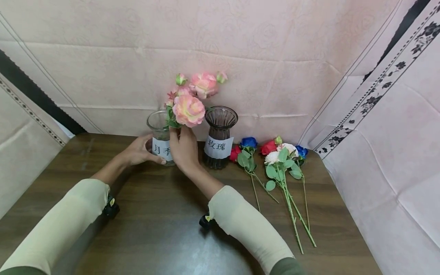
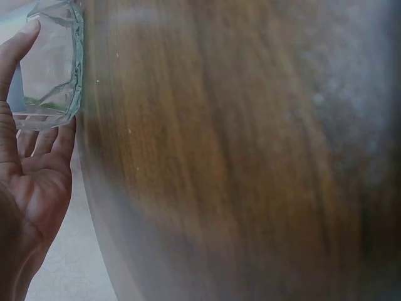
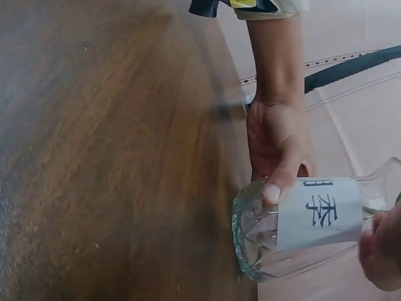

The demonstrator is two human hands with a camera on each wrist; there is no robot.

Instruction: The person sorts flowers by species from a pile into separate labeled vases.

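Note:
A clear glass vase (image 1: 158,124) with a white paper label stands near the table's back edge. My left hand (image 1: 137,151) grips it from the left, thumb across the front, low on the glass in the right wrist view. Pink flowers (image 1: 189,110), full blooms with green buds and leaves, rise over the vase's mouth. Just below the blooms, my right hand (image 1: 185,149) pinches their stems at the vase's right side. Green stem shows inside the neck of the vase in the right wrist view. In the left wrist view, the vase's thick base (image 2: 75,69) shows beside the left palm.
A dark ribbed glass vase (image 1: 221,122) with its own label stands just right of the right hand. Further right on the brown wooden table (image 1: 154,229) lie a red and blue flower pair (image 1: 249,143) and a bunch of red, white and blue flowers (image 1: 283,156). Pale cloth (image 1: 268,88) hangs behind.

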